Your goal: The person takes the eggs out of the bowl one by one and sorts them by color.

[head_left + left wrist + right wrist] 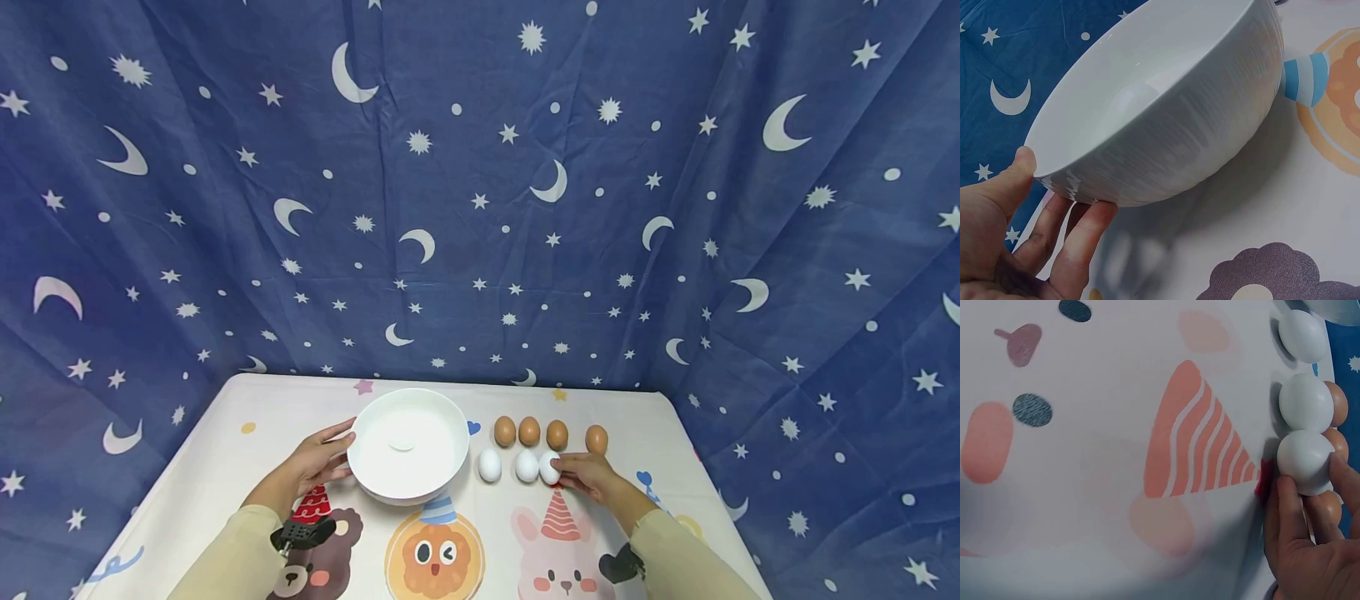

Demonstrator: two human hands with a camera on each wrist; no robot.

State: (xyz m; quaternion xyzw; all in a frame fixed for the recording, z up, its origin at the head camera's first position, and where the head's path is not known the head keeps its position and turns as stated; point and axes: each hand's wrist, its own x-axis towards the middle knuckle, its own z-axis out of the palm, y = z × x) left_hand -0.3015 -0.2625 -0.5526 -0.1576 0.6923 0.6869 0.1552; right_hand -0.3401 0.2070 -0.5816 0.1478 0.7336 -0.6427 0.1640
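A white bowl (408,446) stands on the left half of the table, its inside bare apart from a pale round spot. My left hand (318,458) grips its left side. In the left wrist view the thumb (1024,164) lies at the rim, with the fingers (1082,240) against the ribbed outer wall. To the right, my right hand (588,475) pinches the rightmost white egg (549,468) between thumb and fingers. That egg sits close against a second white egg (527,467). A third white egg (490,465) lies nearer the bowl.
Several brown eggs form a row behind the white ones; the rightmost brown egg (597,439) lies just beyond my right hand. A pale tablecloth (285,408) printed with cartoon animals covers the table. Behind it hangs a blue curtain (480,317) with moons and stars.
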